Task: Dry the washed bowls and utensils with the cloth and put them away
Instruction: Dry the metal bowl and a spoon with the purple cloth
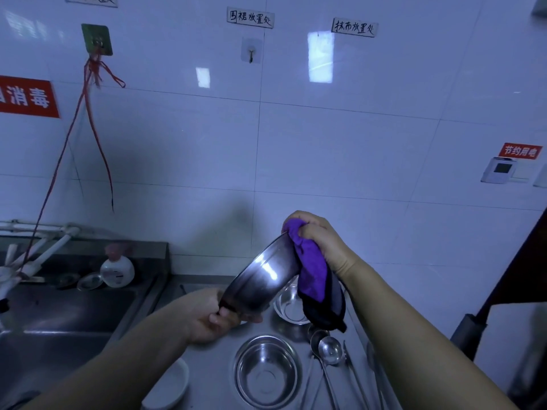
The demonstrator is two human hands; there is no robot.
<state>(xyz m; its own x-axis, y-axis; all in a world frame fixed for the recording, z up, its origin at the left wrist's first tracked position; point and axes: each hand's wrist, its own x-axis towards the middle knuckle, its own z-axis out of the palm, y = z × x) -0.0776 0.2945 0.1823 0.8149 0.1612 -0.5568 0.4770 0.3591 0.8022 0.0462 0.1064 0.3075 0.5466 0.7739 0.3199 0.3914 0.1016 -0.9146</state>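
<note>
A steel bowl (260, 279) is held tilted above the counter, its outside facing me. My left hand (213, 316) grips its lower rim. My right hand (319, 235) grips a purple cloth (310, 267) and presses it against the bowl's upper rim; the cloth's dark end hangs down. On the steel counter (207, 365) below stand two more steel bowls, one near (268, 371) and one farther back (288, 304). Spoons and a ladle (330, 350) lie to their right with long thin utensils.
A steel sink (65, 309) lies at the left with a white soap bottle (117, 270) and a tap behind it. A white dish (170, 386) sits at the counter's front. Tiled wall with hooks and labels behind. A dark object stands at the right edge.
</note>
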